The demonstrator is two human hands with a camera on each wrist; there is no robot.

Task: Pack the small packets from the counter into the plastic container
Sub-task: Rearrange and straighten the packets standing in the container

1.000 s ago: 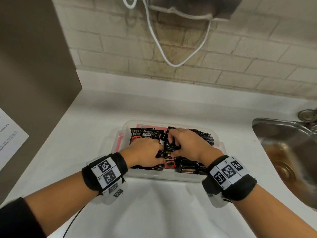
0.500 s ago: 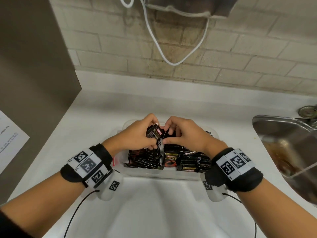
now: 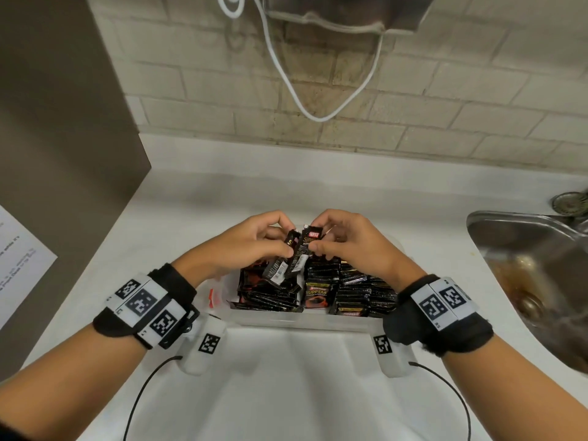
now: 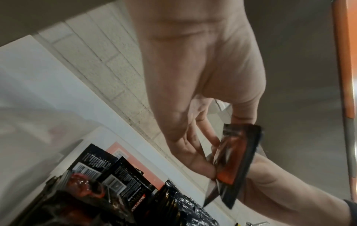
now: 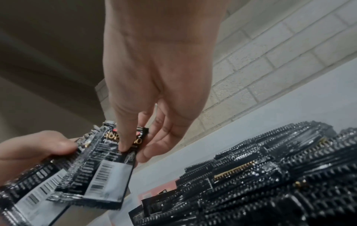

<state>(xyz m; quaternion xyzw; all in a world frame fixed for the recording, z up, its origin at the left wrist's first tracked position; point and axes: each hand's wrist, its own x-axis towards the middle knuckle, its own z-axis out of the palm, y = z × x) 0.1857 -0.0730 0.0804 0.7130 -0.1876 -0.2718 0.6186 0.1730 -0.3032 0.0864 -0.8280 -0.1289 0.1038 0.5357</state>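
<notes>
A clear plastic container [image 3: 270, 319] sits on the white counter, packed with several black coffee packets [image 3: 350, 291] [image 5: 270, 175] [image 4: 115, 180]. Above its far side, both hands hold a small bunch of black packets [image 3: 297, 251] upright. My left hand [image 3: 254, 246] pinches a packet [image 4: 237, 159] between thumb and fingertips. With thumb on the front and fingers behind, my right hand [image 3: 346, 243] pinches another of the held packets [image 5: 115, 152]. The container's far end is hidden behind the hands.
A steel sink [image 3: 534, 275] lies to the right, its drain cap [image 3: 569, 202] at the back. A brown panel [image 3: 63, 154] with a paper sheet [image 3: 19, 259] stands on the left. A white cable [image 3: 318, 100] hangs on the brick wall. Sensor cables trail from both wrists over the counter.
Both hands rose out of the container, lifting a few packets from the pile. They now hold them together above the far side, a little higher than half a second ago.
</notes>
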